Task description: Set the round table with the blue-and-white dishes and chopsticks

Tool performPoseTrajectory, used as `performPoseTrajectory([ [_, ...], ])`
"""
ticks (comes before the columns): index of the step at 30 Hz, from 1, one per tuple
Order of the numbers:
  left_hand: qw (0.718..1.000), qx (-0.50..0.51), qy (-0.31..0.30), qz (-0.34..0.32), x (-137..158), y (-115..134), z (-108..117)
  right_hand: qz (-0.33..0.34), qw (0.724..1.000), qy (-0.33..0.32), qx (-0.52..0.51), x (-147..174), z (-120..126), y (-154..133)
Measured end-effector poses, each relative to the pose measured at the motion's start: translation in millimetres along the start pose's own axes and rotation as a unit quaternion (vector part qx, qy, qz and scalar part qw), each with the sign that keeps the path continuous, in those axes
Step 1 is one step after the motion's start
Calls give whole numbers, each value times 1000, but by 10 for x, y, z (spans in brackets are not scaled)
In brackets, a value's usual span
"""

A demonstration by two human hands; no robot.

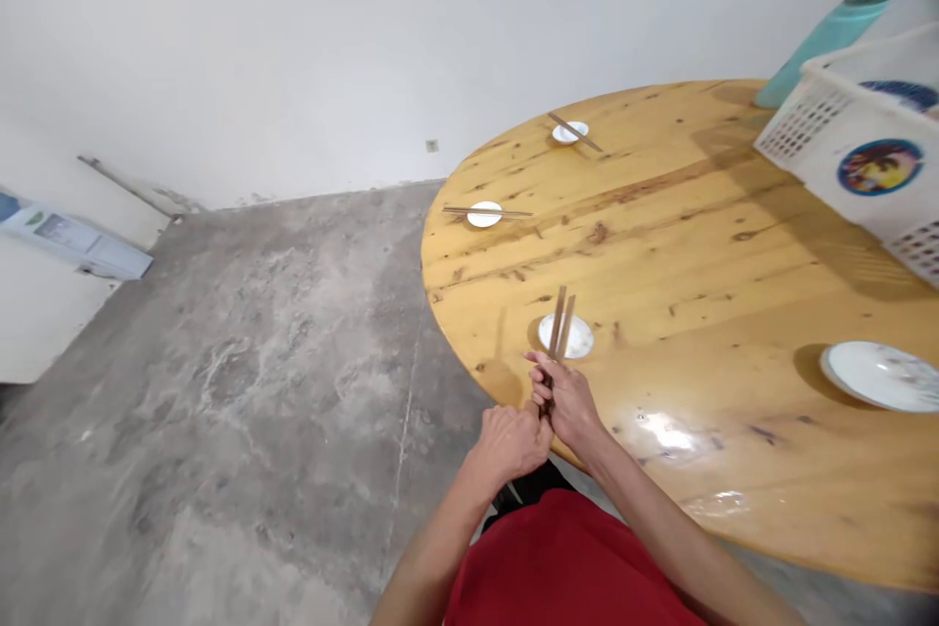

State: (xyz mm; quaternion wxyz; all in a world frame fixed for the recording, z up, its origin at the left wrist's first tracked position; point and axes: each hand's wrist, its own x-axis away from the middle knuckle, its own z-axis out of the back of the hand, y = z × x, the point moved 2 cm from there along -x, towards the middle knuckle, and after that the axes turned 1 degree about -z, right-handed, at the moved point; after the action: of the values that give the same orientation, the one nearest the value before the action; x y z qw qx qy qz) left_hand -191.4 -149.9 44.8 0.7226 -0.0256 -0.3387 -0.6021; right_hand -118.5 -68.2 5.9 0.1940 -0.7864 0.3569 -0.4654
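Observation:
Brown chopsticks (561, 323) point up and away from my hands, over a small white dish (579, 338) near the table's edge. My right hand (568, 401) is closed around them. Just below, my left hand (514, 440) is curled with its knuckles up, touching the right at the lower ends of the chopsticks; its fingertips are hidden. Farther off, a pair of chopsticks (514, 212) lies across another small white dish (484, 220). Chopsticks (587, 140) also rest across a third dish (563, 134) near the far edge.
The round wooden table (660, 264) carries a white plastic basket (814, 132) at the right, with a teal cylinder (822, 49) behind it. A larger white plate (872, 374) sits at the right. Concrete floor (293, 391) lies to the left, below a white wall (293, 49).

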Motion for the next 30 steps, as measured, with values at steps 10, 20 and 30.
performPoseTrajectory([
  [10, 990, -54, 131, 2, -1200, -1323, 1202, -15, 999, 29, -27, -720, -397, 214],
  [20, 959, -187, 211, -28, -2783, -1934, 2512, -68, 992, 80, -75, -1293, -1127, 208],
  [30, 935, -273, 171, -146, -3843, -1986, 2856, -12, 981, 137, -137, -1816, -1608, 9],
])
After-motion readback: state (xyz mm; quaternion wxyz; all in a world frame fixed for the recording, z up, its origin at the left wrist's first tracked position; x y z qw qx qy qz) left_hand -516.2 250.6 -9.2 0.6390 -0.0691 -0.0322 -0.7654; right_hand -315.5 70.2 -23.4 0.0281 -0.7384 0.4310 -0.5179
